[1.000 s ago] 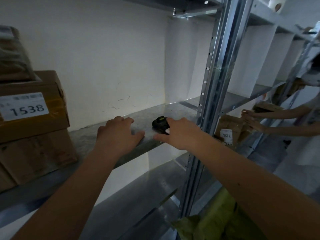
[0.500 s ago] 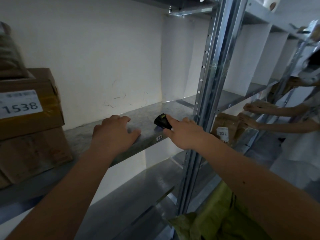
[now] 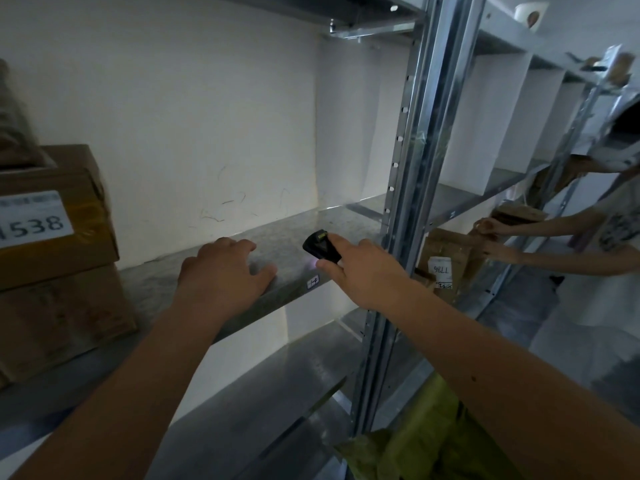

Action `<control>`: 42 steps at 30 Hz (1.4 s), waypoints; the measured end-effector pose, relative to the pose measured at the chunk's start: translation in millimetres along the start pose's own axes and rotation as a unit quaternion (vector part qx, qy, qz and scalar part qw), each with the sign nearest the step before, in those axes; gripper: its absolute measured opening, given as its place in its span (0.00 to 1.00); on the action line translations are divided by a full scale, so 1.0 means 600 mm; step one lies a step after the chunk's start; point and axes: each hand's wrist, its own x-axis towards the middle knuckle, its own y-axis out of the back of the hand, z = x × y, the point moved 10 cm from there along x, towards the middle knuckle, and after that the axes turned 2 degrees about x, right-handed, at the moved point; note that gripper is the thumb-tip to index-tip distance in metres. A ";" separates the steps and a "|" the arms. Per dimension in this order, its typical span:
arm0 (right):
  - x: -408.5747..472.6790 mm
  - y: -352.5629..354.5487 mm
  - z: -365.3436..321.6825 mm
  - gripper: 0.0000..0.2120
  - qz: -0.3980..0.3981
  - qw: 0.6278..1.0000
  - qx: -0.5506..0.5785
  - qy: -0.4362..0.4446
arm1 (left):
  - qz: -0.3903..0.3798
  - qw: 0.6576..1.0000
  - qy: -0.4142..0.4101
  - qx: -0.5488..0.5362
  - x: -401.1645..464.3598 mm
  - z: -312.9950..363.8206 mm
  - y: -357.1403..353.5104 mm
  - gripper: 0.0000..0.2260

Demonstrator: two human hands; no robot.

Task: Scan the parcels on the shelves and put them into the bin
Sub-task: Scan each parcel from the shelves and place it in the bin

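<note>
My right hand (image 3: 363, 271) pinches a small black scanner (image 3: 320, 249) between forefinger and thumb, just above the front edge of the grey metal shelf (image 3: 287, 237). A faint violet glow shows at the scanner's lower end, beside the small white shelf label (image 3: 313, 282). Palm down, my left hand (image 3: 225, 275) rests on the shelf edge and holds nothing. Two stacked cardboard parcels stand at the left of this shelf: the upper parcel (image 3: 52, 216) carries a white label reading 1538, and the lower parcel (image 3: 59, 317) sits under it. No bin can be made out.
A perforated steel upright (image 3: 408, 168) stands just right of my right hand. Beyond it another person's hands (image 3: 491, 230) handle brown parcels (image 3: 446, 258) on the neighbouring shelf. A yellow-green bag (image 3: 415, 445) lies at the bottom, under my right arm. A lower shelf (image 3: 259, 403) runs beneath.
My right hand has raised the scanner off the shelf and tipped it towards the shelf's front edge, where a glow now shows. My left hand stays on the edge.
</note>
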 end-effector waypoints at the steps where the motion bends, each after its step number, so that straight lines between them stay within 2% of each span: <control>1: 0.000 0.000 -0.001 0.36 -0.002 1.000 0.002 0.001 | -0.001 1.000 0.000 0.000 0.000 0.000 -0.001 0.33; 7: 0.000 0.007 -0.010 0.31 -0.005 1.000 0.004 0.019 | -0.012 1.000 -0.023 -0.017 -0.005 0.006 0.000 0.37; 15: 0.001 0.031 -0.038 0.31 0.010 0.997 -0.014 0.069 | -0.042 0.999 -0.005 0.021 -0.049 0.015 0.018 0.54; 18: -0.010 0.045 -0.056 0.31 0.017 0.995 0.003 0.095 | -0.062 0.997 0.003 0.045 -0.076 0.015 0.033 0.56; 20: -0.022 0.057 -0.069 0.30 0.020 0.993 0.019 0.113 | -0.037 0.998 0.013 0.041 -0.097 0.011 0.056 0.52; 23: -0.039 0.073 -0.088 0.29 0.011 0.990 0.045 0.134 | 0.038 0.995 0.016 0.092 -0.139 0.009 0.105 0.40; 25: -0.054 0.081 -0.105 0.29 -0.002 0.986 0.074 0.152 | 0.064 0.992 0.030 0.104 -0.172 0.005 0.131 0.38; 33: -0.104 0.124 -0.202 0.25 -0.004 0.963 0.130 0.235 | 0.088 0.983 0.106 0.124 -0.293 -0.006 0.216 0.35; 37: -0.118 0.147 -0.237 0.26 0.006 0.952 0.153 0.264 | 0.121 0.971 0.110 0.173 -0.334 -0.001 0.277 0.23; 39: -0.124 0.160 -0.256 0.27 0.006 0.947 0.155 0.280 | 0.129 0.964 0.125 0.197 -0.352 -0.003 0.305 0.26; 42: -0.127 0.192 -0.281 0.28 0.026 0.942 0.158 0.295 | 0.162 0.964 0.149 0.152 -0.374 -0.018 0.348 0.35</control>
